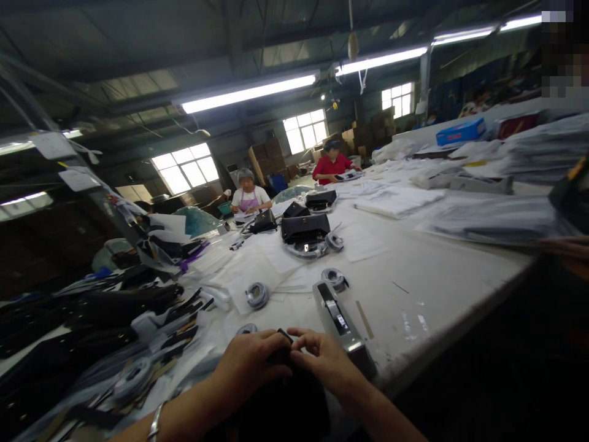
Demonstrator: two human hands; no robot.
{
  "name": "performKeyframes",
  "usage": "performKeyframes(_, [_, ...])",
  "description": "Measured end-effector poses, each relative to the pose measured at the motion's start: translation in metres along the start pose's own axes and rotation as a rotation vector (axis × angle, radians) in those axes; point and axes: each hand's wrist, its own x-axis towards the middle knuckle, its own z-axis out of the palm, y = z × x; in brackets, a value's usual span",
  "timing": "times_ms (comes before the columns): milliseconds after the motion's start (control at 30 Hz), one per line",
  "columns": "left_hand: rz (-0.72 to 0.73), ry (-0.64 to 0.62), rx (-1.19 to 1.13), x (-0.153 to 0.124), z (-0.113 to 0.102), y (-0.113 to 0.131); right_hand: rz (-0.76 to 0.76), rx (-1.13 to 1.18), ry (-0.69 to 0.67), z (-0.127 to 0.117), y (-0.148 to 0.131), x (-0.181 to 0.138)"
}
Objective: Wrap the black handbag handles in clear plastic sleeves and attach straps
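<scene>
At the near table edge, my left hand (251, 362) curls its fingers round the top of a black handbag (299, 405). My right hand (324, 359) meets it there, thumb and forefinger pinched at the bag's upper edge. The bag's lower part is too dark to make out. Just right of my right hand lies a grey tape dispenser (343, 328). Coiled straps in clear wrap lie beyond my hands: one coil (256, 295) left of the dispenser, another coil (335, 279) behind it. A third coil (246, 329) is partly hidden by my left hand.
Several black handbags (304, 228) stand mid-table. A heap of dark bag parts (124, 301) covers the left side. White sheets (398, 199) and wrapped stacks (497, 218) lie right. Two people, one in a purple apron (249, 203), one in a red top (329, 167), sit at the far side.
</scene>
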Motion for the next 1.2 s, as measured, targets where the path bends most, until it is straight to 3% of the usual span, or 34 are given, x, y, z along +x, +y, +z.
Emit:
performKeyframes(167, [0.049, 0.040, -0.020, -0.002, 0.000, 0.003, 0.005, 0.032, -0.119, -0.005, -0.004, -0.002])
performKeyframes(333, [0.054, 0.092, -0.081, -0.005, 0.002, 0.000, -0.053, -0.272, -0.010, -0.015, -0.007, -0.012])
performKeyframes(633, [0.019, 0.100, -0.156, -0.005, 0.000, -0.007, 0.020, -0.437, 0.189, -0.033, 0.015, -0.044])
performKeyframes(767, [0.014, 0.103, -0.157, -0.006, 0.001, -0.010, -0.071, -0.697, 0.271, -0.032, 0.021, -0.051])
performKeyframes(900, [0.024, 0.111, -0.166, -0.007, 0.003, -0.012, -0.051, -0.972, 0.343, -0.028, 0.025, -0.060])
performKeyframes(1200, [0.036, 0.120, -0.159, -0.002, 0.005, -0.009, 0.006, -1.291, 0.381, -0.034, 0.025, -0.072])
